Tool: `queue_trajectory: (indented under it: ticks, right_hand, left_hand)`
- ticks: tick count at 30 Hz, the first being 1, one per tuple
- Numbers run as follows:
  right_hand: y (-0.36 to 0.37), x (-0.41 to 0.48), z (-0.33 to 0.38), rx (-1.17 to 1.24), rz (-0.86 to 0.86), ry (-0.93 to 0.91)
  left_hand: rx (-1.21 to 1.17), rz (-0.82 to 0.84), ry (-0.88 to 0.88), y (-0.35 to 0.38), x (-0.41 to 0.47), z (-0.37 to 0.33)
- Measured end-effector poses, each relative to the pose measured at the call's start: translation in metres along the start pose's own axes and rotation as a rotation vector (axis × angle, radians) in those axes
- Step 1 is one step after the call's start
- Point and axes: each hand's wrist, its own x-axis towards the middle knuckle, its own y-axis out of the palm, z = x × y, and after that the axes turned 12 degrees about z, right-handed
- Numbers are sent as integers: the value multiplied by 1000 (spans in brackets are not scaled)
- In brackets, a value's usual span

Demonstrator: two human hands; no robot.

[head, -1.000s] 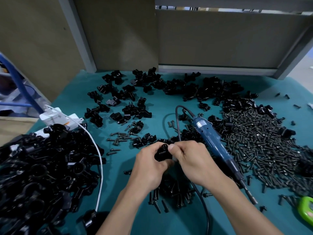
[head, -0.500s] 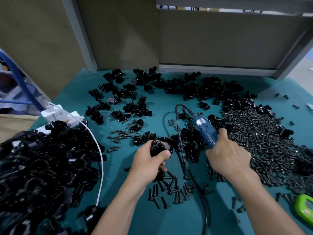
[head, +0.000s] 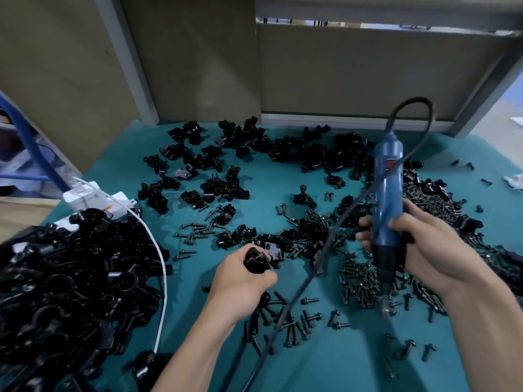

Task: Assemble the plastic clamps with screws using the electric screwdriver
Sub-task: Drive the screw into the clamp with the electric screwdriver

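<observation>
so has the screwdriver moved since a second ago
Yes, up: the screwdriver lay flat on the teal mat, now the right hand holds it upright.

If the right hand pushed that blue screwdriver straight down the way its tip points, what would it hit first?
Most likely the loose screws on the teal mat under its bit. The right hand holds the screwdriver upright, tip down; the blurred bit leaves depth unclear.
</observation>
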Motion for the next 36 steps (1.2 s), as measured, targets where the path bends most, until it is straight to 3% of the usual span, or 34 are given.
queue_trajectory:
  ticks: [3, 9, 15, 22, 36]
  right_hand:
    - [10, 1, -5, 81, 44, -33]
    - [54, 21, -30, 26, -131, -225]
    - [76, 37, -27, 445, -93, -331]
    - [80, 50, -25, 644, -223, -393]
    - [89, 50, -38, 711, -174, -453]
  left_hand:
    - [49, -21, -30, 2, -2, -1]
    - [114, -81, -38, 8, -4, -5]
    - [214, -116, -18, 8, -9, -4]
    - [221, -92, 17, 9, -13, -2]
    - [118, -55, 43, 14, -13, -5]
